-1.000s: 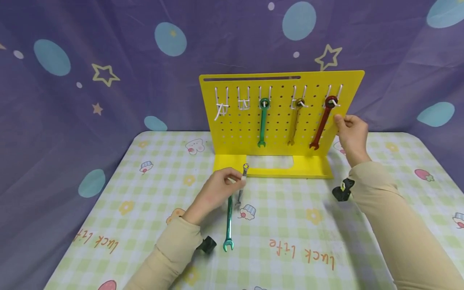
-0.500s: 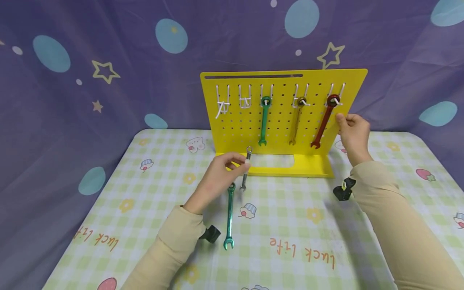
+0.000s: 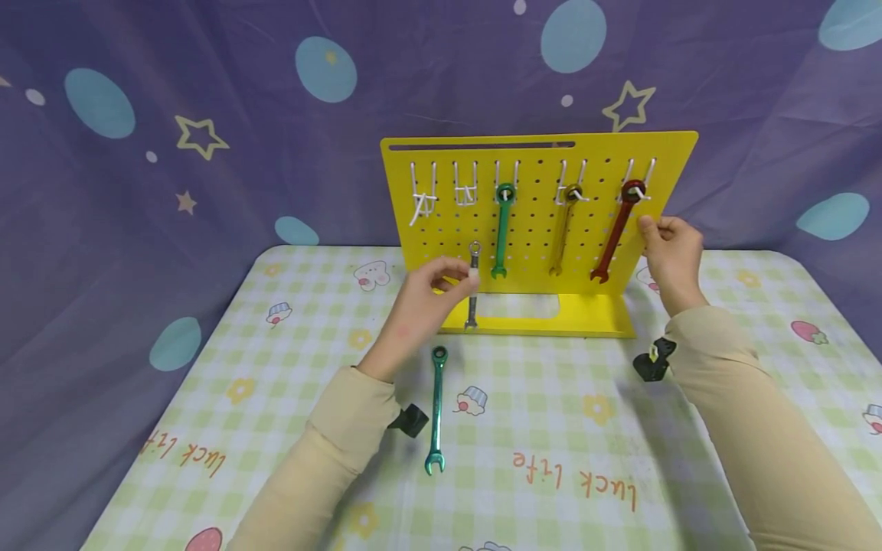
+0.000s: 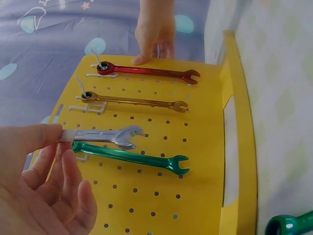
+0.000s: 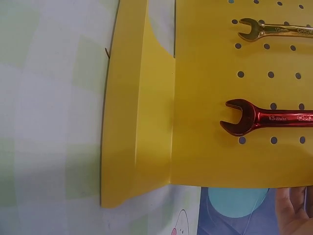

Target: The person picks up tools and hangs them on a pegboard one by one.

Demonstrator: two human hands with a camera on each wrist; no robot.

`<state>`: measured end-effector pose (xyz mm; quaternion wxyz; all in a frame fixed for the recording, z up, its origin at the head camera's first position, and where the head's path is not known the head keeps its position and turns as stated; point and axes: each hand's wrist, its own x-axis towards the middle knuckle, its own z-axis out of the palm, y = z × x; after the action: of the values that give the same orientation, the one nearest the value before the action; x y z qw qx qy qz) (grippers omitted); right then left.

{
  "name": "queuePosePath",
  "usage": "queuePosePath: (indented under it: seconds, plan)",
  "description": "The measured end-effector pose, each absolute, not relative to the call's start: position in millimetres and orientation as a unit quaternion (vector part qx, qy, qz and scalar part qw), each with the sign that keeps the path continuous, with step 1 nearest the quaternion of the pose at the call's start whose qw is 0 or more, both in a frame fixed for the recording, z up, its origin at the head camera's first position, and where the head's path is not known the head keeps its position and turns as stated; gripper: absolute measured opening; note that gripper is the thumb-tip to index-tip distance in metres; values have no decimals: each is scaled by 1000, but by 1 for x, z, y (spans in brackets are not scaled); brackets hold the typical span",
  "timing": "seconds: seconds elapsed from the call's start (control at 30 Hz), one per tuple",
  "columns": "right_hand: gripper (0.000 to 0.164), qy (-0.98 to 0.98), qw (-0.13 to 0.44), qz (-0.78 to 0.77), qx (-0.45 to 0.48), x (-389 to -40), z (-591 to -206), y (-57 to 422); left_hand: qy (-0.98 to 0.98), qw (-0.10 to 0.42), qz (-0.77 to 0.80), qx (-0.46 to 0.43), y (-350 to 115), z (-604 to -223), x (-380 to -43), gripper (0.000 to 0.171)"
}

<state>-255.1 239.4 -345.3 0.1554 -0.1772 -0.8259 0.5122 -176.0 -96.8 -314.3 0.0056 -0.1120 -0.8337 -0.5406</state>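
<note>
My left hand pinches a small silver combination wrench between thumb and fingers, ring end up, in front of the yellow pegboard. In the left wrist view the silver wrench's open end overlaps a hanging green wrench. My right hand grips the pegboard's right edge, thumb on the front. Green, gold and red wrenches hang by their ring ends from white hooks. Two hooks at the left, the outer one and the one beside it, bear nothing.
Another green wrench lies on the checked tablecloth, near my left forearm. The pegboard's base has a raised front lip. A purple patterned curtain hangs behind the table. A black wrist camera mount sits at my right sleeve.
My left hand has raised the silver wrench from near the base's front lip up and slightly right, before the board's lower part. My right hand has stayed on the board's edge.
</note>
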Motion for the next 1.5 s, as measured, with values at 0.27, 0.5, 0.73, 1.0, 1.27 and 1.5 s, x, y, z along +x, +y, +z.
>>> queuePosePath:
  seconds: [0.27, 0.5, 0.73, 1.0, 1.27, 1.5]
  plan:
    - [59, -828, 151, 509, -183, -256, -346, 240, -817, 58, -563, -112, -87, -311, -186, 26]
    - [57, -824, 152, 514, -184, -256, -346, 241, -807, 106, -569, -121, -79, -312, -194, 25]
    - [51, -818, 158, 522, -182, -256, -347, 241, -794, 125, -581, -125, -76, -309, -201, 24]
    - [33, -797, 177, 553, -167, -254, -347, 242, -779, 139, -601, -116, -74, -306, -208, 25]
    - [38, -802, 178, 543, -172, -256, -347, 241, -778, 139, -604, -109, -77, -313, -216, 24]
    - [39, -804, 176, 540, -175, -255, -347, 241, -785, 135, -596, -101, -79, -316, -225, 24]
